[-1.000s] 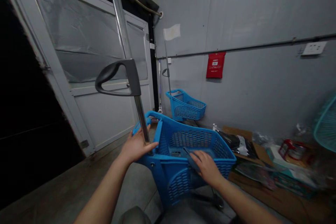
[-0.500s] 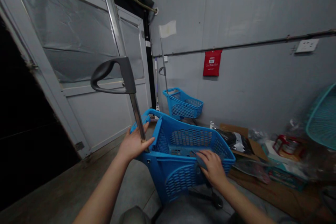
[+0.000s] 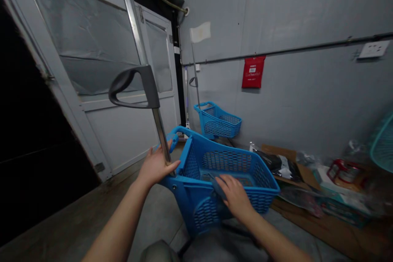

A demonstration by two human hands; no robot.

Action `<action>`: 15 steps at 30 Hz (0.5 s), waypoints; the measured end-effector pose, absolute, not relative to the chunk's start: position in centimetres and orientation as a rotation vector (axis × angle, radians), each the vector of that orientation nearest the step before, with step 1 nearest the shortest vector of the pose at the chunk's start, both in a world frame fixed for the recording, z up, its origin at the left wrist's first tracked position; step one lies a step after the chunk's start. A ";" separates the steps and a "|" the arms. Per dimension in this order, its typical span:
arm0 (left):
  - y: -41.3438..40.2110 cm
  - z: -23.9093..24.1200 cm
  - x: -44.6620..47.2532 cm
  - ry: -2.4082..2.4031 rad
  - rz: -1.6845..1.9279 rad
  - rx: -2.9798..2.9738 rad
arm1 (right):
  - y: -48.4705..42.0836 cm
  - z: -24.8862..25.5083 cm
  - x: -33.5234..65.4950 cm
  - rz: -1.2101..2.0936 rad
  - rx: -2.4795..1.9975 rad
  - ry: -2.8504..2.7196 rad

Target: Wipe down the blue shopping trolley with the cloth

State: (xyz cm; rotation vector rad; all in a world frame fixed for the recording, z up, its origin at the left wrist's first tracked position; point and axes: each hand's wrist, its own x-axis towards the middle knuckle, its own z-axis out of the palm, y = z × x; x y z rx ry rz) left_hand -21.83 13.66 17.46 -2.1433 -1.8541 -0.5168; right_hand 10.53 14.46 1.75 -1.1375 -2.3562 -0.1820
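Note:
A blue plastic shopping cart (image 3: 196, 196) with slotted basket walls stands in front of me. From its back end rises a metal pole (image 3: 161, 137) bearing a dark grey loop handle (image 3: 150, 86). My left hand (image 3: 155, 167) grips the cart's back end at the foot of this pole, thumb across the pole's front and fingers behind it. On the basket's near rim, my right hand (image 3: 235, 192) is closed over a blue-grey cloth (image 3: 217, 188), which lies folded over the edge. The palm side of that hand is hidden.
A second blue cart (image 3: 219, 123) with a white flag (image 3: 201, 32) stands by the wall. To the right, an open cardboard box (image 3: 307, 174) and plastic-wrapped goods lie on the floor near a teal fan (image 3: 382, 143). A white-framed door (image 3: 132, 131) is at left.
My right hand has slid left along the near rim with the cloth. The left hand keeps its place on the cart. The view has turned slightly left.

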 end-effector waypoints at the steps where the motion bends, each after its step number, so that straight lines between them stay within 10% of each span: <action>1: 13.9 17.3 -22.1 -1.845 -0.539 -2.138 | 14.8 0.8 13.7 -0.228 -1.170 -2.352; 10: 11.1 17.0 -17.8 -1.566 -1.220 -1.726 | 16.3 -2.4 27.5 -0.261 -1.336 -2.164; 15: 9.7 13.9 -9.2 -1.272 -0.735 -2.331 | 15.1 -1.2 23.7 -0.216 -1.390 -2.081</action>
